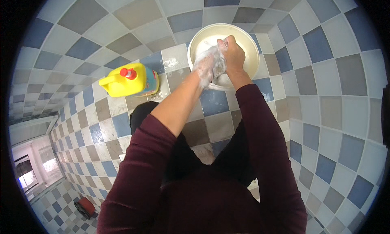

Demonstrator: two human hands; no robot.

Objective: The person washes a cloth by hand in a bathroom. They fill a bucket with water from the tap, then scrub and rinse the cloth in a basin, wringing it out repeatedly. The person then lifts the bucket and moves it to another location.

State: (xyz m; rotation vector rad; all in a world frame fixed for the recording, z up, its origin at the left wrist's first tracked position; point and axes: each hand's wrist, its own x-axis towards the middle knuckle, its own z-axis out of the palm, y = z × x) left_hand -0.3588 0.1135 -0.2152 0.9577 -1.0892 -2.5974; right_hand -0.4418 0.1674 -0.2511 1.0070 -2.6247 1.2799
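Note:
A round cream plastic basin [253, 56] stands on the tiled floor in front of me. Over it, my right hand [235, 56] is closed in a fist around a soapy cloth [220, 68], with a pinkish bit [223, 44] showing by the thumb. Thick white suds coat my left hand [207, 63], which grips the same cloth from the left side; its fingers are mostly hidden by foam. Much of the cloth looks pale or greyish, and its full shape is hidden between the hands. Whitish, sudsy liquid shows inside the basin.
Left of the basin stands a yellow jug [122, 84] with a red cap [128, 73] and a printed label. Wet patches shine on the floor tiles [175, 59]. Tiled walls [317, 72] rise behind and to the right. A red-and-black object [85, 207] lies far left.

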